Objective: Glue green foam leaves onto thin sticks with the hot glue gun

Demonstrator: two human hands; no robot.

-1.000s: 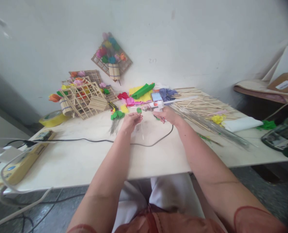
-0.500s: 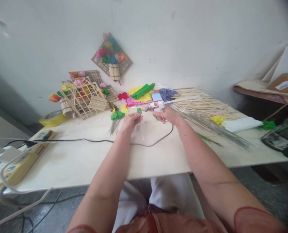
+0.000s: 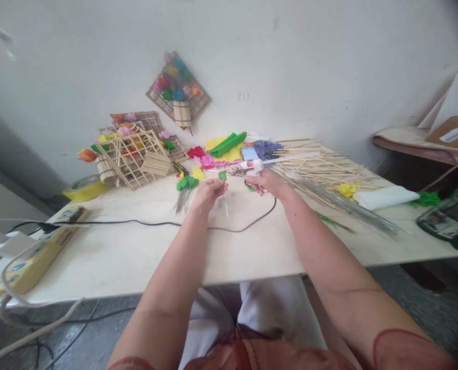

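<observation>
Several green pieces [image 3: 187, 182] beside left hand [image 3: 212, 191], cord [image 3: 238, 232] beneath the forearm [image 3: 180, 262]

Wooden sticks [image 3: 331, 172] and coloured paper [image 3: 229, 144] mark a craft workshop.

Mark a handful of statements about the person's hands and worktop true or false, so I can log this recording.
1. The left grip holds a thin stem topped with green. True.
2. The right grip holds scissors. False: it holds a white glue gun.
3. A flower-decorated lattice is on the wall. True.
4. The yellow tape roll lies right of the pale sticks. False: the tape roll is at the table's left side.
</observation>
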